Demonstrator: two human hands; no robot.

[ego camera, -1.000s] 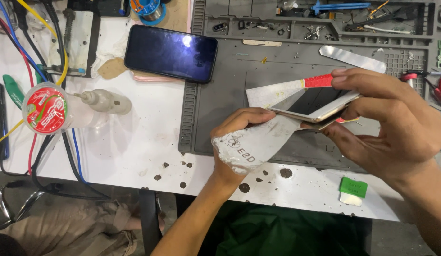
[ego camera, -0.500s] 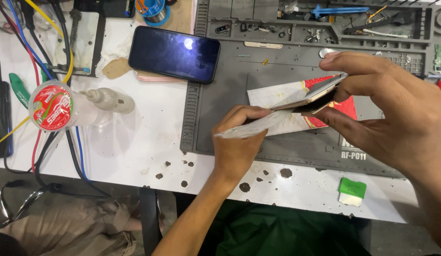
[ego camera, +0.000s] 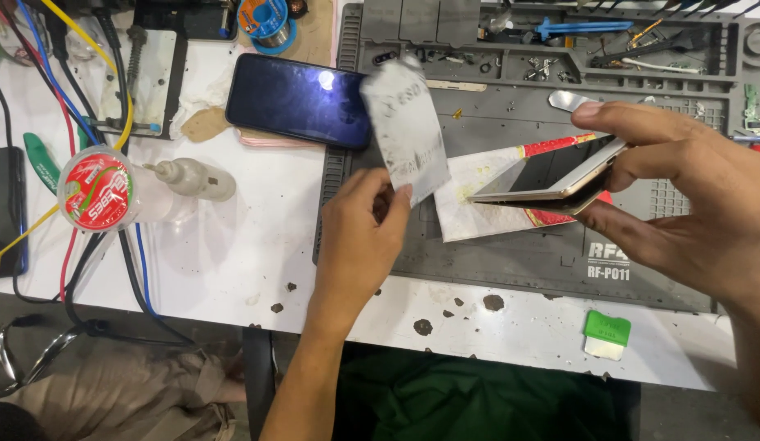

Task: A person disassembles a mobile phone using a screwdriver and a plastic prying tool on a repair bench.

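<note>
The phone (ego camera: 551, 175) sat pinched in the right hand (ego camera: 682, 204), thumb along its upper edge and fingers curled under its lower one, held nearly flat just above the grey mat (ego camera: 510, 261). Its long axis ran left to right, tilted a little upward toward the right hand, with the free end pointing left toward the other hand and the dark screen facing up. Right beneath it lay a white sheet with a red edge (ego camera: 478, 196) on the mat.

The left hand (ego camera: 359, 237) held a thin, blurred translucent film (ego camera: 408, 131) between thumb and fingertips, the film standing up and away from the hand, its long axis running away from the person, clear of the phone. Just beyond that film, a dark phone (ego camera: 302, 102) lay flat, face up, on the worktop (ego camera: 233, 253). Well out to the left of the left hand stood a round red-lidded tub (ego camera: 96, 189) and a small squeeze bottle (ego camera: 192, 178) on its side. Below the right hand lay a green and white tab (ego camera: 606, 333).
</note>
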